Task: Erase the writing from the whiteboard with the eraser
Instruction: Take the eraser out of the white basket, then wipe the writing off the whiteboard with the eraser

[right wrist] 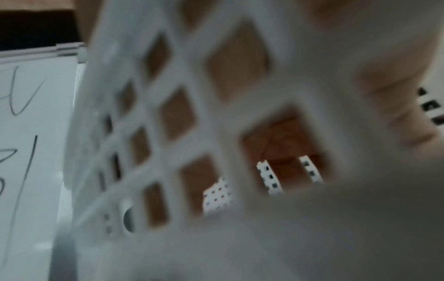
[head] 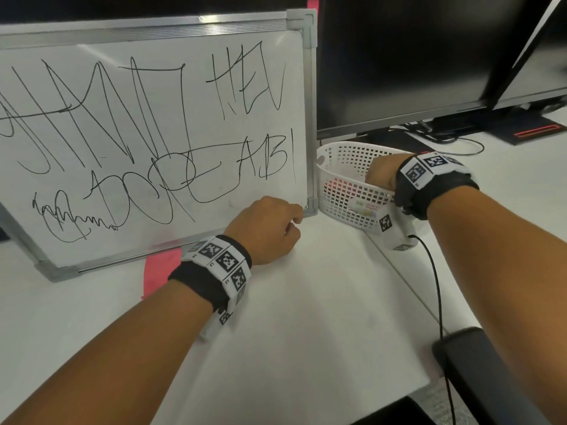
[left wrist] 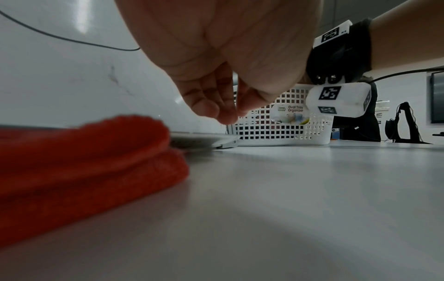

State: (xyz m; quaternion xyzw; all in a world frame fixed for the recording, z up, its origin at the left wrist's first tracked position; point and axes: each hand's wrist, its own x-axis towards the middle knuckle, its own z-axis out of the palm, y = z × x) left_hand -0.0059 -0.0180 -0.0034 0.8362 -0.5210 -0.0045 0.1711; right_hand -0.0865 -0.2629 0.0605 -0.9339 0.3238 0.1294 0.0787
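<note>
The whiteboard (head: 153,118) leans upright on the desk, covered in black scribbles. My left hand (head: 294,216) sits at its lower right corner with the fingers curled. In the left wrist view the left hand (left wrist: 234,116) has thumb and fingertips pinched together at that corner of the whiteboard (left wrist: 60,85). My right hand (head: 380,173) reaches down into the white mesh basket (head: 343,154) beside the board, and its fingers are hidden behind the wall. Something reddish (head: 337,185) shows through the mesh; no eraser is plainly visible. The right wrist view is blurred, showing basket mesh (right wrist: 216,95) and the whiteboard (right wrist: 36,152).
A folded red cloth (left wrist: 84,161) lies under the board's lower edge, seen as the red cloth (head: 162,265) from the head. A dark monitor (head: 399,56) stands behind the basket. A black cable (head: 435,286) runs off the desk's right edge near a black armrest (head: 478,363).
</note>
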